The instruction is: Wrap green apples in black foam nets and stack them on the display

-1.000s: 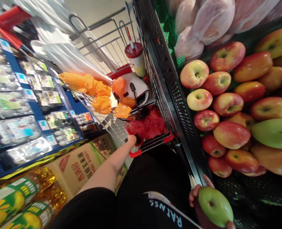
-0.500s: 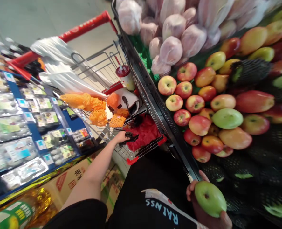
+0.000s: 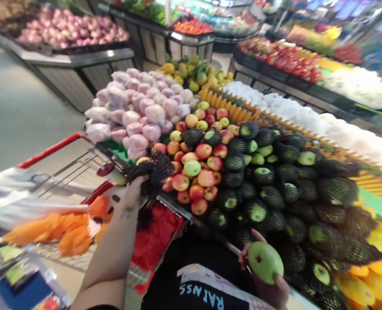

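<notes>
My right hand [image 3: 276,293] holds a green apple [image 3: 265,261] low in front of my body, fingers and thumb around its sides and the dimpled end facing up. My left hand [image 3: 138,186] is closed on a bunch of black foam fruit nets [image 3: 156,172]. The nets hang over the near left edge of the heap of red and yellow apples [image 3: 197,191], hiding some of them. Another green apple [image 3: 191,168] lies on that heap.
The shopping cart [image 3: 48,157] stands at left, with orange foam-netted items [image 3: 76,234] and red netting [image 3: 155,232] inside. Wrapped pinkish fruit [image 3: 155,114] lies beyond the apples. Dark-netted green fruit [image 3: 265,172] fills the stand's right side, beside yellow fruit [image 3: 361,284].
My left hand has risen out of the cart to the apple heap's edge, bringing the black nets. The view has tilted up and swung right. My right hand still holds the green apple.
</notes>
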`<move>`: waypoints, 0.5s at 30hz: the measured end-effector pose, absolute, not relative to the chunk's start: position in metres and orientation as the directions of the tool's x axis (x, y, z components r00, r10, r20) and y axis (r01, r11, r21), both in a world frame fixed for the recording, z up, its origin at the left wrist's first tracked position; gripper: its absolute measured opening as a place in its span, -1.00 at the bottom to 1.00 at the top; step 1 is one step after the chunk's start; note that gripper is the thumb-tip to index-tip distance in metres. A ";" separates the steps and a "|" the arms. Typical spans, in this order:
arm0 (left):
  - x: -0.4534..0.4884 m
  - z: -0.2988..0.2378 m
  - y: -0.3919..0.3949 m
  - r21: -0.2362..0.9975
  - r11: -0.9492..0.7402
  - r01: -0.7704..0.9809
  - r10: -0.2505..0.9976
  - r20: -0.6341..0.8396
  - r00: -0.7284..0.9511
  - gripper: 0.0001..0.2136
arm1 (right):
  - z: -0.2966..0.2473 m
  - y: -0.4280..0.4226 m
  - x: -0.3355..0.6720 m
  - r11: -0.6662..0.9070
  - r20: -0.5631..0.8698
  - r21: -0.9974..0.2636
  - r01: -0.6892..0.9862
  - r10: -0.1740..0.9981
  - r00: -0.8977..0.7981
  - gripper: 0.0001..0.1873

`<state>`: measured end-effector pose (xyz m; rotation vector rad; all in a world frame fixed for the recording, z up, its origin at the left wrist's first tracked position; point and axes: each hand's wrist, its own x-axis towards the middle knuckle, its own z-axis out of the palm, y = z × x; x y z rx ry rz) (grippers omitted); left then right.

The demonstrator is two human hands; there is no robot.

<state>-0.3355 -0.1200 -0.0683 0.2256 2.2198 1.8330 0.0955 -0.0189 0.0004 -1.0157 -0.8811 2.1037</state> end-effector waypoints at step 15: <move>-0.314 0.068 0.250 0.249 0.455 0.855 0.862 0.119 -0.493 -0.48 | -0.019 0.002 0.173 -0.251 -0.253 -0.792 -0.556 0.965 -0.076 -0.04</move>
